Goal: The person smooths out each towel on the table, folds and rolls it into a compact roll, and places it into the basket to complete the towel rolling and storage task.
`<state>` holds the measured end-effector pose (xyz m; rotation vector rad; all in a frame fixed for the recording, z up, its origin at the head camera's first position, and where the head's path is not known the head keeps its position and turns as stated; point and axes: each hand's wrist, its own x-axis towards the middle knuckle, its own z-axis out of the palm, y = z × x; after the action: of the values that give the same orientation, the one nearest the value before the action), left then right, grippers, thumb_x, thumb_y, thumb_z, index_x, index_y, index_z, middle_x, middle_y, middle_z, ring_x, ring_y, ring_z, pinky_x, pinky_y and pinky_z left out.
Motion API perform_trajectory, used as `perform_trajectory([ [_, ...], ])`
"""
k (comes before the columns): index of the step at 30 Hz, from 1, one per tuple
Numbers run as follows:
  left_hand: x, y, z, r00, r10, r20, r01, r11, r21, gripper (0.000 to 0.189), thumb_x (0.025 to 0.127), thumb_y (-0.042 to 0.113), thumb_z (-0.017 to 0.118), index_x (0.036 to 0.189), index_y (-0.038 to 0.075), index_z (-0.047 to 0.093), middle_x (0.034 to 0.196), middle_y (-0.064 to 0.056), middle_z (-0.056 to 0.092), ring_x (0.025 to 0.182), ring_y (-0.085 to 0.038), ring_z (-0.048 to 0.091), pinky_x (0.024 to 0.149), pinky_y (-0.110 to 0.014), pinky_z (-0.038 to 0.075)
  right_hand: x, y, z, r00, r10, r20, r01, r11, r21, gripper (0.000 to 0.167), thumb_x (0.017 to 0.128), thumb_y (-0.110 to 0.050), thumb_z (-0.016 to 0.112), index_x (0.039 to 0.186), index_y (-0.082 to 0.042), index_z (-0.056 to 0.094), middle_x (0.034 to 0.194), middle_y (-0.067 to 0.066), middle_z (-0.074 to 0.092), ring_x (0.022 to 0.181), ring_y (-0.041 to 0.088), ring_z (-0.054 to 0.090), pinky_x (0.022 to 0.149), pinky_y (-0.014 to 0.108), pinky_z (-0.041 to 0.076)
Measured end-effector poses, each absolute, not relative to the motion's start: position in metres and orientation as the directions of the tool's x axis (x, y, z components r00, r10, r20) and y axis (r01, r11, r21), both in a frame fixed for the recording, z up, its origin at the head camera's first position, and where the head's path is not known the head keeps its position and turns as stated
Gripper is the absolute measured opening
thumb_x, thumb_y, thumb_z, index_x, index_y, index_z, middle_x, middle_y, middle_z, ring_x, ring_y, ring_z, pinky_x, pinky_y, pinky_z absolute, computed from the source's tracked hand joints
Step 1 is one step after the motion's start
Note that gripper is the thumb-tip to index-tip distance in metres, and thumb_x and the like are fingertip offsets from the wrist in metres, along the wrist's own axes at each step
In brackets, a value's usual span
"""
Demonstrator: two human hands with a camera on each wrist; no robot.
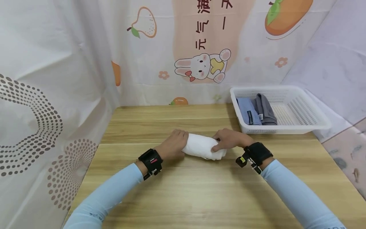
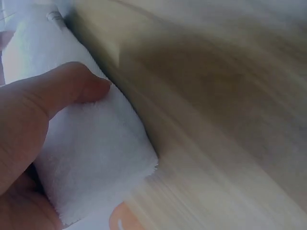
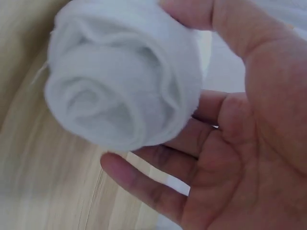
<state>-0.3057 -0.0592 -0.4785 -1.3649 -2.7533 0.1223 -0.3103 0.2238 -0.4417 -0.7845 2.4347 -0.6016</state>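
A rolled white towel (image 1: 201, 147) lies sideways between both hands, low over the middle of the wooden table. My left hand (image 1: 175, 143) grips its left end; in the left wrist view the thumb (image 2: 81, 86) presses on the white towel (image 2: 105, 148), fingers partly hidden behind it. The right hand (image 1: 231, 139) holds the other end. Seen from the right wrist, the towel's spiral end (image 3: 105, 96) faces the camera, with the thumb (image 3: 192, 12) on one side and the curled fingers (image 3: 168, 158) on the other.
A white plastic basket (image 1: 288, 128) stands at the table's back right corner. Inside, on its left side, are a folded blue cloth (image 1: 247, 109) and a folded grey cloth (image 1: 266, 109). A printed curtain (image 1: 148, 63) hangs behind the wooden table (image 1: 186, 197).
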Motion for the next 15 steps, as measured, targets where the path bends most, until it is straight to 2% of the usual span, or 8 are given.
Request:
perform_trajectory([
  [1, -0.307, -0.058, -0.479, -0.606, 0.795, 0.013, 0.791, 0.604, -0.097, 0.078, 0.077, 0.036, 0.09, 0.129, -0.009, 0.053, 0.119, -0.018, 0.062, 0.116, -0.03, 0.058, 0.106, -0.044, 0.042, -0.306, 0.223, -0.442, -0.717, -0.616, -0.326, -0.411, 0.752, -0.516, 0.026, 0.088, -0.035, 0.079, 0.087, -0.012, 0.068, 0.077, -0.003, 0.058, 0.07, 0.013, 0.05, 0.066, 0.031, 0.043],
  [2, -0.308, -0.057, -0.479, -0.608, 0.794, 0.005, 0.791, 0.606, -0.087, 0.079, 0.077, 0.036, 0.09, 0.129, -0.009, 0.053, 0.12, -0.018, 0.062, 0.117, -0.03, 0.058, 0.106, -0.044, 0.042, -0.301, 0.221, -0.442, -0.732, -0.603, -0.316, -0.424, 0.767, -0.481, 0.03, 0.089, -0.036, 0.078, 0.094, -0.008, 0.068, 0.082, 0.0, 0.06, 0.074, 0.016, 0.053, 0.069, 0.033, 0.045],
  [4, -0.31, -0.058, -0.48, -0.612, 0.791, -0.01, 0.789, 0.61, -0.068, 0.08, 0.077, 0.036, 0.09, 0.131, -0.009, 0.052, 0.122, -0.018, 0.062, 0.118, -0.03, 0.058, 0.107, -0.044, 0.042, -0.289, 0.213, -0.442, -0.765, -0.582, -0.275, -0.464, 0.795, -0.39, 0.046, 0.088, -0.036, 0.077, 0.115, -0.001, 0.067, 0.099, 0.009, 0.068, 0.088, 0.024, 0.062, 0.079, 0.039, 0.052],
  [6, -0.312, -0.058, -0.479, -0.615, 0.788, -0.023, 0.788, 0.614, -0.04, 0.08, 0.078, 0.036, 0.089, 0.132, -0.009, 0.051, 0.123, -0.018, 0.062, 0.118, -0.031, 0.057, 0.108, -0.044, 0.041, -0.277, 0.201, -0.441, -0.787, -0.575, -0.225, -0.51, 0.811, -0.286, 0.069, 0.087, -0.037, 0.077, 0.136, 0.007, 0.056, 0.12, 0.02, 0.065, 0.106, 0.035, 0.063, 0.09, 0.05, 0.052],
  [8, -0.315, -0.058, -0.478, -0.615, 0.788, -0.029, 0.788, 0.615, 0.003, 0.078, 0.079, 0.034, 0.088, 0.132, -0.01, 0.051, 0.122, -0.019, 0.061, 0.117, -0.031, 0.057, 0.108, -0.044, 0.041, -0.266, 0.192, -0.444, -0.808, -0.564, -0.169, -0.53, 0.822, -0.208, 0.091, 0.086, -0.041, 0.078, 0.151, 0.008, 0.039, 0.139, 0.026, 0.055, 0.123, 0.044, 0.056, 0.098, 0.059, 0.047],
  [11, -0.319, -0.056, -0.475, -0.612, 0.79, -0.032, 0.789, 0.613, 0.045, 0.076, 0.079, 0.033, 0.088, 0.13, -0.01, 0.052, 0.119, -0.019, 0.061, 0.113, -0.031, 0.057, 0.105, -0.045, 0.043, -0.259, 0.184, -0.453, -0.836, -0.543, -0.083, -0.527, 0.836, -0.157, 0.108, 0.08, -0.052, 0.084, 0.156, 0.003, 0.032, 0.146, 0.028, 0.046, 0.13, 0.05, 0.048, 0.099, 0.069, 0.042],
  [13, -0.322, -0.055, -0.474, -0.609, 0.792, -0.04, 0.79, 0.61, 0.062, 0.077, 0.078, 0.034, 0.089, 0.129, -0.01, 0.052, 0.118, -0.02, 0.062, 0.111, -0.032, 0.058, 0.102, -0.045, 0.045, -0.26, 0.182, -0.464, -0.852, -0.523, -0.024, -0.516, 0.846, -0.133, 0.115, 0.074, -0.058, 0.087, 0.156, 0.0, 0.031, 0.143, 0.028, 0.048, 0.129, 0.05, 0.048, 0.098, 0.069, 0.042],
  [15, -0.324, -0.055, -0.473, -0.609, 0.791, -0.055, 0.788, 0.612, 0.071, 0.077, 0.077, 0.034, 0.09, 0.128, -0.01, 0.053, 0.116, -0.02, 0.062, 0.109, -0.032, 0.059, 0.1, -0.046, 0.046, -0.264, 0.181, -0.475, -0.859, -0.511, 0.031, -0.511, 0.851, -0.123, 0.115, 0.07, -0.055, 0.091, 0.155, -0.004, 0.033, 0.138, 0.026, 0.052, 0.125, 0.048, 0.051, 0.096, 0.067, 0.044],
])
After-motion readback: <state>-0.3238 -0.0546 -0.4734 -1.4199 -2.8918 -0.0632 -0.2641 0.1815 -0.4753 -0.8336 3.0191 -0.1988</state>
